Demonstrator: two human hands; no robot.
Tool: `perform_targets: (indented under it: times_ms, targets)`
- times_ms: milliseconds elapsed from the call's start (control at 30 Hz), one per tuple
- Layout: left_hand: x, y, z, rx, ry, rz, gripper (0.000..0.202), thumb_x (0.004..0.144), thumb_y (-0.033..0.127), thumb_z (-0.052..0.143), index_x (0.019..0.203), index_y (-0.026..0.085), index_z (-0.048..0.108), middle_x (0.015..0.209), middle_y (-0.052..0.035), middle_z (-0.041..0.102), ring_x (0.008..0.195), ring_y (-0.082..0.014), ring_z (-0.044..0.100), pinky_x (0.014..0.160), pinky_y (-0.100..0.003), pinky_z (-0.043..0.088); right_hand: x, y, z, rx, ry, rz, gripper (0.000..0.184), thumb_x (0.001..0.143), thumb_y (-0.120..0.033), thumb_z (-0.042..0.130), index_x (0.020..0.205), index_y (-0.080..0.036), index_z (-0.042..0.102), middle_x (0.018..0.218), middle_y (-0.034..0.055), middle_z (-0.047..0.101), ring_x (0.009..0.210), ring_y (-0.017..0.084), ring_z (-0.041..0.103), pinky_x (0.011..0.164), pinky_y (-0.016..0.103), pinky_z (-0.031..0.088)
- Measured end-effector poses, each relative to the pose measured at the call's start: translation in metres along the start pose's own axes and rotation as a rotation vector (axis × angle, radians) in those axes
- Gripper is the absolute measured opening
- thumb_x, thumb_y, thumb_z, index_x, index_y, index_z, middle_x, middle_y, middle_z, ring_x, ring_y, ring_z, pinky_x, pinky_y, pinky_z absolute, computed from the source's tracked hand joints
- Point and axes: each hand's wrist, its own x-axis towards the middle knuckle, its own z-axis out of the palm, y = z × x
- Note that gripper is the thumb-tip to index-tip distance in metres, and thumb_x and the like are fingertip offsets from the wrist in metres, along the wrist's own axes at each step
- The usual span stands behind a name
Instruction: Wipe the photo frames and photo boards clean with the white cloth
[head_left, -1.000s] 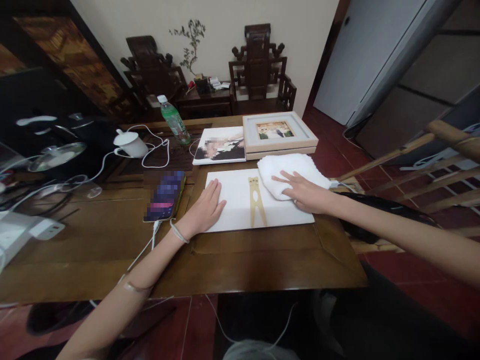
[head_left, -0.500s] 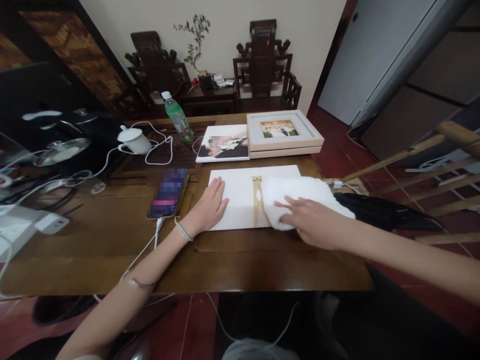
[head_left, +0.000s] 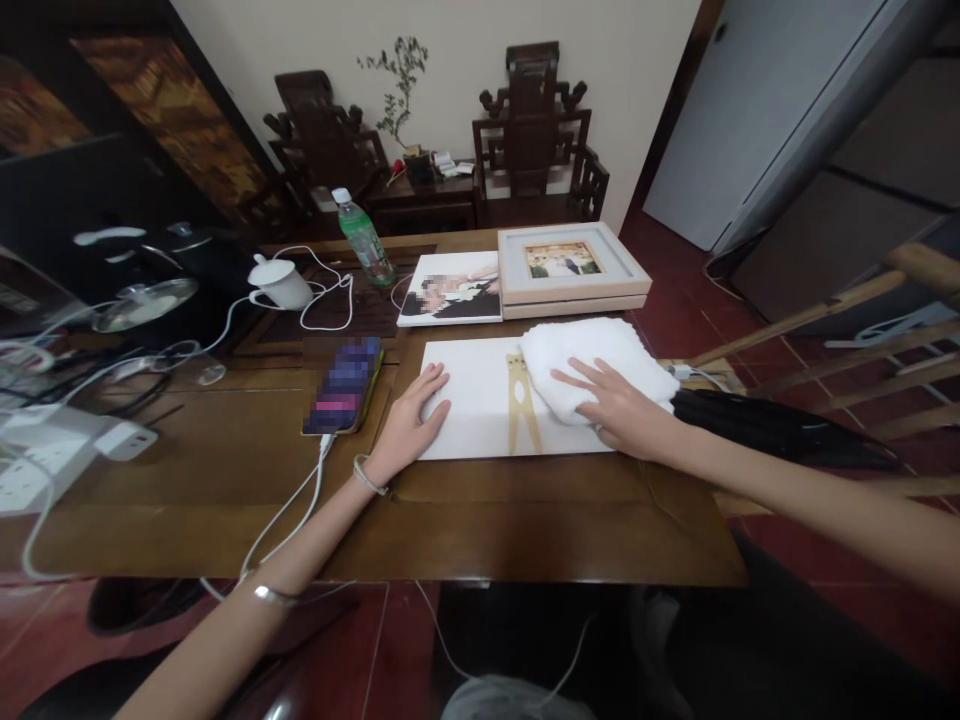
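A white board (head_left: 480, 415) with a tan easel stand (head_left: 521, 410) on its back lies flat on the wooden table (head_left: 465, 530). My left hand (head_left: 409, 420) rests flat and open on the board's left edge, fingers stretched out. My right hand (head_left: 619, 405) presses flat on a folded white cloth (head_left: 585, 360) that covers the board's right part, fingers spread on top of it.
A phone (head_left: 343, 385) on a white cable lies left of the board. Behind are a photo print (head_left: 452, 288), a framed picture (head_left: 570, 265), a green bottle (head_left: 362, 238) and a white teapot (head_left: 279, 283). A power strip (head_left: 67, 455) and cables crowd the left. Wooden chairs stand behind.
My right hand slid the white cloth down toward the board's near edge, then back up to its right part. My left hand stayed on the board's left edge.
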Motion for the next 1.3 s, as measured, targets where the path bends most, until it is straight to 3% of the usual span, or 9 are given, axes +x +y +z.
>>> perform_targets:
  times_ms: [200,367,500,600,767,867,1000,1167,1300]
  targets:
    - [-0.009,0.005,-0.002,0.013,0.001,0.001,0.047,0.089,0.036,0.051,0.130,0.013,0.054,0.143,-0.0127,0.045,0.136,-0.0242,0.037,0.115,-0.045,0.027,-0.006,-0.010,-0.007,0.003,-0.056,-0.024,0.038,0.064,0.004,0.051,0.094,-0.013,0.067,0.148,0.0169,0.036,0.140,0.035,0.018,0.109,0.062,0.022]
    - [0.000,0.000,-0.003,0.018,0.009,-0.011,0.048,0.088,0.040,0.052,0.128,0.014,0.055,0.141,-0.0123,0.048,0.134,-0.0250,0.041,0.114,-0.045,0.029,0.010,0.011,-0.013,0.000,-0.144,-0.055,0.038,0.066,0.003,0.049,0.097,-0.011,0.066,0.148,0.0169,0.037,0.140,0.036,0.020,0.108,0.059,0.026]
    - [0.003,-0.003,-0.003,0.026,-0.012,0.000,0.051,0.089,0.042,0.050,0.130,0.013,0.053,0.142,-0.0124,0.046,0.136,-0.0244,0.037,0.114,-0.044,0.027,0.027,0.019,-0.015,-0.018,-0.192,0.023,0.048,0.066,0.004,0.046,0.108,-0.010,0.063,0.149,0.0175,0.033,0.140,0.037,0.020,0.107,0.059,0.029]
    - [0.003,-0.005,-0.003,0.028,-0.029,0.003,0.053,0.090,0.042,0.049,0.133,0.012,0.051,0.144,-0.0132,0.043,0.137,-0.0236,0.035,0.115,-0.044,0.026,0.027,-0.006,-0.019,-0.034,-0.258,0.100,0.051,0.066,0.005,0.044,0.112,-0.008,0.061,0.149,0.0202,0.032,0.138,0.040,0.023,0.103,0.061,0.032]
    - [0.004,-0.010,-0.001,0.031,-0.072,0.021,0.054,0.093,0.043,0.042,0.136,0.011,0.046,0.148,-0.0139,0.037,0.141,-0.0235,0.027,0.116,-0.046,0.019,0.002,-0.074,-0.040,-0.006,-0.360,0.149,0.054,0.069,0.002,0.047,0.118,-0.013,0.060,0.149,0.0191,0.033,0.135,0.043,0.027,0.100,0.061,0.036]
    - [0.005,-0.013,0.001,0.025,-0.078,0.045,0.052,0.095,0.043,0.038,0.137,0.013,0.046,0.148,-0.0127,0.037,0.141,-0.0236,0.026,0.116,-0.047,0.019,-0.003,-0.085,-0.056,0.073,-0.403,0.122,0.052,0.070,0.001,0.046,0.116,-0.016,0.062,0.145,0.0171,0.040,0.129,0.040,0.041,0.095,0.055,0.044]
    - [0.007,-0.013,0.001,0.014,-0.071,0.040,0.052,0.094,0.043,0.038,0.137,0.014,0.047,0.148,-0.0120,0.038,0.140,-0.0235,0.028,0.116,-0.045,0.021,0.013,-0.048,-0.056,0.095,-0.409,0.131,0.051,0.070,0.002,0.043,0.112,-0.016,0.063,0.135,0.0175,0.052,0.119,0.034,0.053,0.090,0.048,0.049]
    - [0.008,-0.011,-0.001,0.013,-0.066,0.031,0.051,0.092,0.042,0.043,0.133,0.013,0.050,0.145,-0.0130,0.042,0.139,-0.0233,0.032,0.116,-0.044,0.023,0.042,0.020,-0.021,0.089,-0.279,0.103,0.055,0.068,0.003,0.043,0.119,-0.011,0.056,0.149,0.0175,0.033,0.140,0.035,0.021,0.109,0.056,0.027]
    - [0.008,-0.011,-0.001,0.017,-0.064,0.025,0.049,0.092,0.040,0.043,0.134,0.015,0.050,0.145,-0.0120,0.042,0.139,-0.0224,0.033,0.115,-0.045,0.024,0.051,0.017,-0.004,0.101,-0.166,0.209,0.054,0.069,0.004,0.041,0.120,-0.009,0.054,0.152,0.0184,0.027,0.142,0.035,0.011,0.111,0.060,0.018]
